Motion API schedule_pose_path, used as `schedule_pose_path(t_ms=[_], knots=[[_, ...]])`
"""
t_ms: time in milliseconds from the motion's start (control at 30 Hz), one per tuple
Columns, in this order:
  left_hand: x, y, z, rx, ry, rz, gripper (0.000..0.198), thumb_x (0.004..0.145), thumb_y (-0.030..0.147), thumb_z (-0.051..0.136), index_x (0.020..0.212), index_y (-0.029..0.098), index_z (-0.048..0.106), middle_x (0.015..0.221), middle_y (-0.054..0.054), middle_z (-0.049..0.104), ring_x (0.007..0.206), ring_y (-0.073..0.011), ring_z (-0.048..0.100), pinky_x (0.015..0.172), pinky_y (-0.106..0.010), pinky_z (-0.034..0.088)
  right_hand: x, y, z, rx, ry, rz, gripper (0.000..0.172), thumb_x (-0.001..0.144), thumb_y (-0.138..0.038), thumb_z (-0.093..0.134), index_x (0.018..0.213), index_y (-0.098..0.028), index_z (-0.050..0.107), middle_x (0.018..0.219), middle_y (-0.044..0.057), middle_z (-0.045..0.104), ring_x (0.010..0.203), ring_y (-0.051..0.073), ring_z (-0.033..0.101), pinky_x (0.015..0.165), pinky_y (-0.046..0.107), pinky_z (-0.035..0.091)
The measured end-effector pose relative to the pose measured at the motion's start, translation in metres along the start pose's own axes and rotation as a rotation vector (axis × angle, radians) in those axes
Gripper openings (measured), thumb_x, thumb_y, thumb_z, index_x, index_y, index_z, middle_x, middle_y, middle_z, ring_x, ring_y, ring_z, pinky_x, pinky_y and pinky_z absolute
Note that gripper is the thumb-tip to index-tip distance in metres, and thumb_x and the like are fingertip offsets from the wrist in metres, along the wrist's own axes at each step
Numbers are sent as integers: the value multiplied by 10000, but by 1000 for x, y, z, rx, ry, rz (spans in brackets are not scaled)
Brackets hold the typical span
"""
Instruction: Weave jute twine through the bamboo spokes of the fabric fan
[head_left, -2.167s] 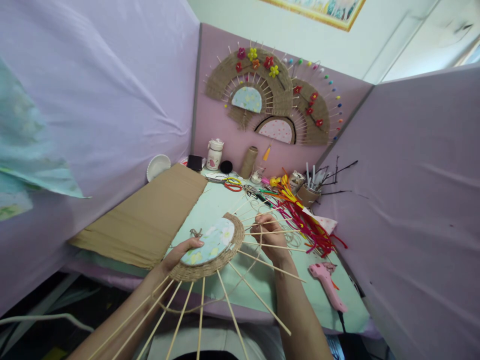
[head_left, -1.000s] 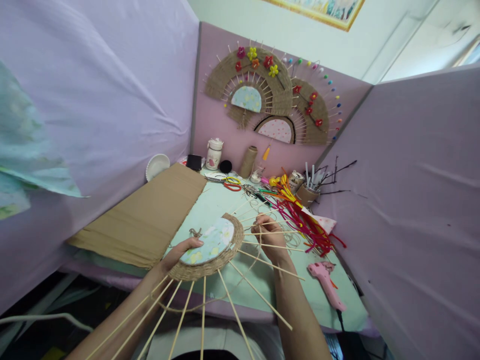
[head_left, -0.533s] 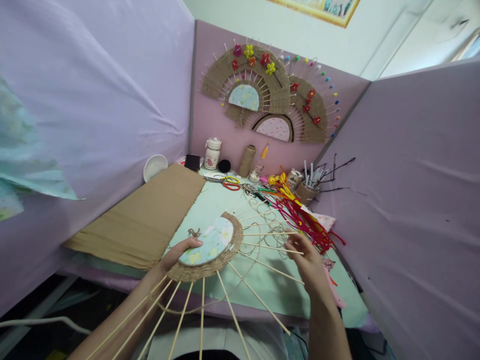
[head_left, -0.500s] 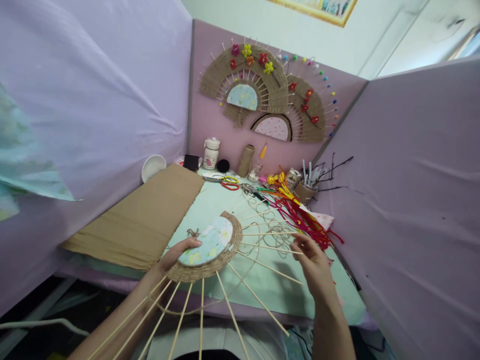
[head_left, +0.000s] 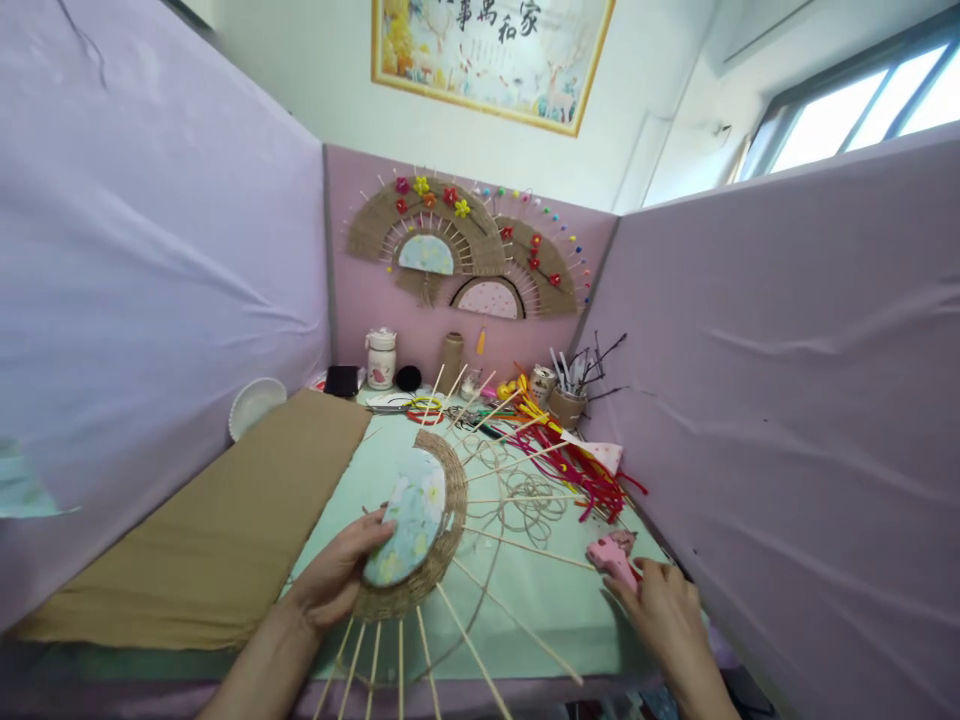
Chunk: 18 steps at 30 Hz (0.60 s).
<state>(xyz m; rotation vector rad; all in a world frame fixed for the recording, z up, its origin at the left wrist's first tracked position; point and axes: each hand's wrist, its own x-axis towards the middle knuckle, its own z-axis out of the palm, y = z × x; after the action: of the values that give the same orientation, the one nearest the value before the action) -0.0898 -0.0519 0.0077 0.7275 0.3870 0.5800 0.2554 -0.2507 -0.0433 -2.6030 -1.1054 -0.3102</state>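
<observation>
My left hand [head_left: 335, 577] grips the half-made fan [head_left: 415, 525], a floral fabric half-disc ringed with woven jute, and holds it tilted above the green mat [head_left: 517, 590]. Thin wooden skewers [head_left: 517, 545] fan out from its rim. Loose jute twine [head_left: 525, 495] lies coiled on the mat beside it. My right hand [head_left: 667, 615] rests near the table's right edge with its fingers curled on the handle of the pink glue gun [head_left: 613, 556].
A brown cardboard sheet [head_left: 217, 530] covers the table's left. Red and yellow pipe cleaners [head_left: 570, 455], scissors [head_left: 416, 408], a twine spool [head_left: 451, 360], a jar [head_left: 381, 357] and a tool cup [head_left: 566, 400] crowd the back. Finished fans [head_left: 465, 250] hang on the purple partition.
My right hand left the skewers and twine and moved right and toward me onto the glue gun. The left hand has tipped the fan more upright. The camera has lifted.
</observation>
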Motion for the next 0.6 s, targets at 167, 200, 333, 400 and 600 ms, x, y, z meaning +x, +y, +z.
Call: schedule_pose_path(t_ms=[167,200,333,400,600], knots=[[5,-2,7,4,-44,24,266,785,210,690,1019,83,682,952,-112,732,760,-153,687,722,-221,526,-1,-1,5,-99,-132,2,436,821,-462,504,1016,-92,627,944,186,638,931,329,606,798,377,427],[6,-4,7,1,-28,18,255,787,216,688,1000,76,686,923,-110,734,743,-155,686,713,-224,531,1,-2,6,-107,-132,13,432,830,-455,487,1008,-87,628,938,191,640,922,332,609,793,381,427],[10,-8,5,-37,84,-42,179,814,196,648,917,53,682,771,-90,719,664,-150,679,666,-227,550,7,1,2,-12,-112,28,413,829,-424,449,930,-78,651,893,208,652,887,345,606,802,410,426],[12,-10,4,-87,87,-88,179,828,181,622,953,59,663,718,-62,693,593,-117,657,595,-192,542,7,0,-9,187,-62,22,439,822,-463,440,913,-92,656,892,204,659,891,337,600,805,414,435],[18,-21,-10,-183,-96,-239,275,816,193,613,1073,96,620,667,-2,614,464,-59,547,382,-119,416,-7,-51,-58,1105,4,76,538,809,-614,479,1089,-172,608,1017,122,663,767,221,622,644,324,494]])
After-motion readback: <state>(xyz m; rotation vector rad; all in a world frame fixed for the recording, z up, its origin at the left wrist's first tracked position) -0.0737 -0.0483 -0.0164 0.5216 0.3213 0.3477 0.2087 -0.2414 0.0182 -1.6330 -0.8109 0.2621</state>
